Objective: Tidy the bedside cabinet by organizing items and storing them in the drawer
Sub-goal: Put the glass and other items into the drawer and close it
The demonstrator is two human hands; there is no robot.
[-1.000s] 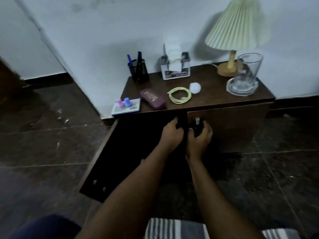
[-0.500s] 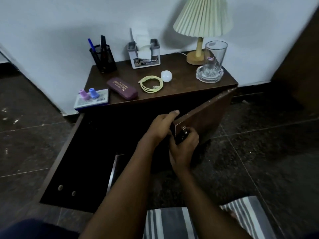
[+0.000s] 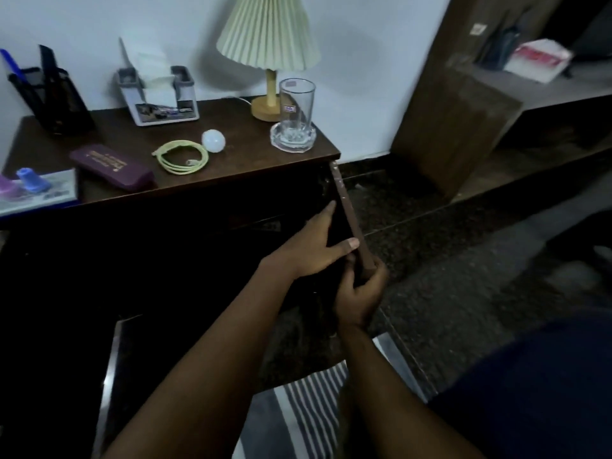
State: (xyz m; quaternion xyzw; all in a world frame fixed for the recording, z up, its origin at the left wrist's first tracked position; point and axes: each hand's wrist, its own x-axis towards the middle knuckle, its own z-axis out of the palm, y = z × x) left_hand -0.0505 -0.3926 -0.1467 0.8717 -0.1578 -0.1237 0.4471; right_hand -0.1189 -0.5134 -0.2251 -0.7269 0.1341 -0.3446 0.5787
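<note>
Fingers of the right hand (image 3: 359, 299) are curled round the bottom corner of the cabinet door (image 3: 347, 207), gripping it from below. Left hand (image 3: 308, 253) lies just above: its fingers are straight and flat against the door's inner face, with the thumb reaching the door's edge. Both forearms extend forward from the bottom of the view, over a striped cloth (image 3: 311, 402). The door stands swung out, seen edge-on, at the right front corner of the bedside cabinet (image 3: 251, 154). The interior behind it is too dark to read.

On the cabinet top, front to back:
- a card (image 3: 56, 190) bearing a blue bottle (image 3: 32, 179) at the left edge;
- a purple case (image 3: 112, 167);
- a coiled yellow cable (image 3: 181, 157), with a white ball (image 3: 213, 140) just beside it;
- a drinking glass (image 3: 296, 104) upright in a glass dish (image 3: 291, 144) near the right edge.

Along the wall stand a pen holder (image 3: 53, 101), a tissue box (image 3: 159, 101) and a pleated lamp (image 3: 268, 34). Wooden furniture (image 3: 457, 127) stands well apart to the right.
</note>
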